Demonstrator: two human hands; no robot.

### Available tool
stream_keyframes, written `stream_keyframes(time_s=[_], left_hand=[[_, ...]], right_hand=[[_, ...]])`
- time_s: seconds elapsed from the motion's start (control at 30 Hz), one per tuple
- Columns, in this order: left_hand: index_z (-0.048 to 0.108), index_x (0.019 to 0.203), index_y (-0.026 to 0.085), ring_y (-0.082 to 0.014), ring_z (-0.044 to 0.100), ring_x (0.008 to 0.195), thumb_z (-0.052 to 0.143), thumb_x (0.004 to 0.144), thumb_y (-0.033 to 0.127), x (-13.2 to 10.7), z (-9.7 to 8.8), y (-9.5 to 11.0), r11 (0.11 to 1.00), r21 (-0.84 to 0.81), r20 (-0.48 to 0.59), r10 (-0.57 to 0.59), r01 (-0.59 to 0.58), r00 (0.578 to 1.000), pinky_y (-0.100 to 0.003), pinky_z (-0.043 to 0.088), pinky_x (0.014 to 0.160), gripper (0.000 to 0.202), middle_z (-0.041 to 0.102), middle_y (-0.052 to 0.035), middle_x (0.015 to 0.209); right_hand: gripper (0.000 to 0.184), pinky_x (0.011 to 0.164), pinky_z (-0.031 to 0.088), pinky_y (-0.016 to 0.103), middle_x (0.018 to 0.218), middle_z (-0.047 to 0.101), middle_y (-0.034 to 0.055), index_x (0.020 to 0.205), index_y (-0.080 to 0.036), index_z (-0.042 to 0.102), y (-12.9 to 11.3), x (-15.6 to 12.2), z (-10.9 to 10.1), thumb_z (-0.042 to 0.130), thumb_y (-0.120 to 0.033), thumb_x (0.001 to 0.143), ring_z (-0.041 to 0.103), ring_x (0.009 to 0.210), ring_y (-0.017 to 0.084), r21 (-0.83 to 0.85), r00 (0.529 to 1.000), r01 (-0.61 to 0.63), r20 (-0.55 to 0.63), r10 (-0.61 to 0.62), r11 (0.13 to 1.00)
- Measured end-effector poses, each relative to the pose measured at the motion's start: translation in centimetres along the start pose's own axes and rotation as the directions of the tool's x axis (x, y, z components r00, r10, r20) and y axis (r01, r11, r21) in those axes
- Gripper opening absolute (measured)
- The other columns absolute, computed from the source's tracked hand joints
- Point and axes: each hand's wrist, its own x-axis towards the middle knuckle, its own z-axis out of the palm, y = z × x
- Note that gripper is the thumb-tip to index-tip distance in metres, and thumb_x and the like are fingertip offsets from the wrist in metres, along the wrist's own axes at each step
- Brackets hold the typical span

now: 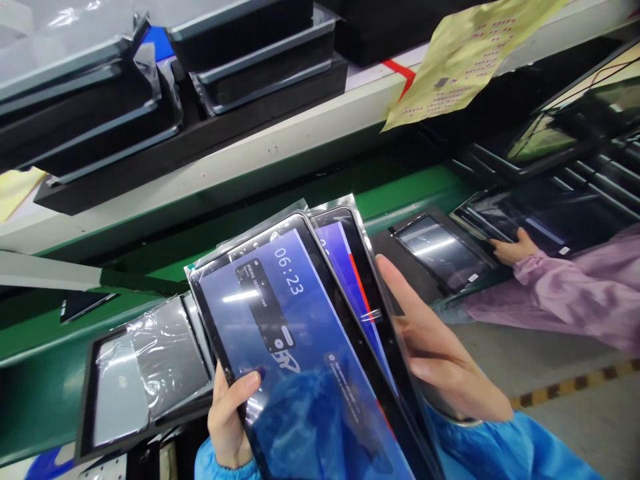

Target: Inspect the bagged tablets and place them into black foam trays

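Observation:
I hold two tablets in clear plastic bags, fanned one over the other. The front tablet [300, 347] has a lit blue screen showing 06:23. The second tablet [353, 267] pokes out behind it to the right. My left hand [230, 417] grips the front tablet's lower left edge, thumb on the screen. My right hand [435, 347] supports the pair from the right, fingers extended along the second tablet's edge. Both my sleeves are blue.
A green conveyor [45, 360] carries a bagged tablet in a black tray [140, 373] at left and another tablet [440, 250] at right. A co-worker's hand [513, 250] in a pink sleeve touches a tablet. Stacked black trays [200, 67] and a yellow sheet [465, 53] sit on the shelf above.

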Motion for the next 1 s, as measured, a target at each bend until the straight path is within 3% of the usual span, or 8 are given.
stream_keyframes(time_s=[0.1,0.2,0.33,0.57,0.7,0.87,1.0], left_hand=[[0.074,0.116,0.023,-0.0311,0.080,0.079,0.083,0.054,0.017,0.0,-0.2,0.2,0.996,-0.015,-0.035,-0.089,0.089,0.995,-0.038,0.066,0.075,0.063,0.080,-0.0011,0.076],[0.073,0.117,0.023,-0.0317,0.080,0.080,0.084,0.051,0.015,0.2,-0.6,0.4,0.996,-0.002,-0.039,-0.085,0.085,0.996,-0.038,0.066,0.074,0.068,0.080,-0.0009,0.076],[0.072,0.119,0.024,-0.0300,0.080,0.079,0.084,0.050,0.013,0.5,-0.9,-0.1,0.998,0.030,-0.028,-0.060,0.061,0.998,-0.037,0.067,0.075,0.071,0.081,-0.0002,0.079],[0.072,0.120,0.023,-0.0307,0.079,0.082,0.085,0.049,0.014,1.5,-2.1,-2.7,0.992,0.000,0.005,-0.125,0.125,0.992,-0.037,0.066,0.073,0.072,0.082,-0.0033,0.089],[0.069,0.127,0.024,-0.0303,0.079,0.086,0.086,0.049,0.013,2.0,-3.0,-3.5,0.994,-0.008,-0.003,-0.113,0.113,0.994,-0.034,0.064,0.074,0.080,0.081,-0.0018,0.085],[0.067,0.132,0.025,-0.0307,0.079,0.084,0.088,0.051,0.014,1.9,-3.1,-3.4,0.990,-0.009,0.029,-0.141,0.141,0.990,-0.036,0.063,0.073,0.084,0.082,-0.0030,0.087],[0.070,0.127,0.024,-0.0320,0.079,0.086,0.090,0.051,0.016,1.9,-2.7,-3.2,0.991,-0.026,0.058,-0.133,0.135,0.989,-0.036,0.063,0.075,0.079,0.083,-0.0058,0.089]], right_hand=[[0.082,0.072,0.058,0.037,0.132,0.073,-0.0059,0.159,-0.057,0.023,0.2,0.0,0.3,0.070,-0.052,0.092,0.073,0.080,0.022,0.070,0.998,0.058,0.030,-0.060,0.996],[0.076,0.073,0.059,0.035,0.119,0.077,-0.0052,0.159,-0.057,0.026,0.6,0.5,0.5,0.067,-0.051,0.096,0.071,0.076,0.019,0.075,0.988,0.153,0.027,-0.155,0.985],[0.077,0.058,0.054,0.027,0.088,0.076,-0.0044,0.161,-0.053,0.024,1.0,1.6,0.3,0.068,-0.043,0.098,0.063,0.063,0.016,-0.068,0.974,0.218,-0.042,-0.222,0.974],[0.080,0.040,0.032,0.024,0.058,0.056,-0.0064,0.165,-0.037,0.027,1.7,2.3,-0.1,0.071,-0.043,0.097,0.037,0.044,0.011,-0.344,0.960,0.148,-0.173,-0.218,0.927],[0.079,0.038,0.039,0.024,0.053,0.057,-0.0054,0.163,-0.027,0.037,2.6,2.6,-0.1,0.072,-0.048,0.095,0.040,0.042,0.012,-0.318,0.944,0.088,-0.275,-0.181,0.944],[0.074,0.041,0.048,0.027,0.057,0.065,-0.0030,0.159,-0.029,0.044,3.4,3.0,0.2,0.074,-0.049,0.094,0.048,0.043,0.014,-0.227,0.929,0.051,-0.348,-0.130,0.973],[0.073,0.041,0.051,0.028,0.060,0.067,-0.0034,0.159,-0.028,0.043,3.6,3.3,0.2,0.073,-0.047,0.095,0.051,0.044,0.015,-0.268,0.918,0.059,-0.364,-0.158,0.962]])
